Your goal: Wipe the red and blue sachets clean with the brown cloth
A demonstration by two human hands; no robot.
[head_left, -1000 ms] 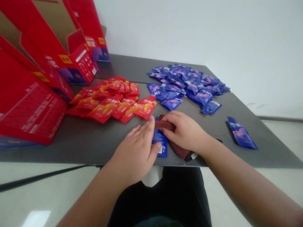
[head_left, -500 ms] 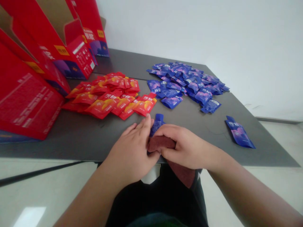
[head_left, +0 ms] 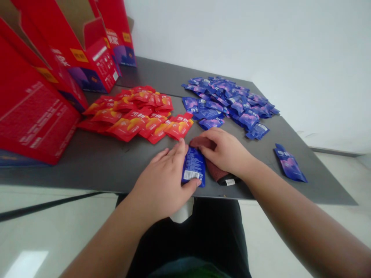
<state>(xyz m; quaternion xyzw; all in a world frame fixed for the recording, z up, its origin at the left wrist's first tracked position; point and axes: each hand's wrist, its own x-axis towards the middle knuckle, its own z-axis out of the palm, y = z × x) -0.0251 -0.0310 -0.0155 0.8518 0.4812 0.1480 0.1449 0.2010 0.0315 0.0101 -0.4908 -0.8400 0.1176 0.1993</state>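
A blue pouch (head_left: 194, 164) lies back side up near the table's front edge, its barcode toward me. My left hand (head_left: 164, 183) rests along its left side, fingers stretched out and the thumb on its lower corner. Bunched in my right hand (head_left: 224, 150) is a brown cloth (head_left: 216, 172), which touches the top of the pouch and hides its upper end. The cloth's dark edge and white tag hang down onto the table. Behind my left hand lies a pile of red pouches (head_left: 130, 116); a pile of blue pouches (head_left: 232, 100) is farther back on the right.
Several red boxes (head_left: 31, 112) with open tops stand along the left of the grey table (head_left: 95, 170). A single blue pouch (head_left: 290, 164) lies near the right edge. A white wall (head_left: 246, 38) rises behind the table.
My right hand has moved up and away from me with the cloth, from the pouch's lower part to its top. The pouch's barcode side now shows. My left hand stays beside it.
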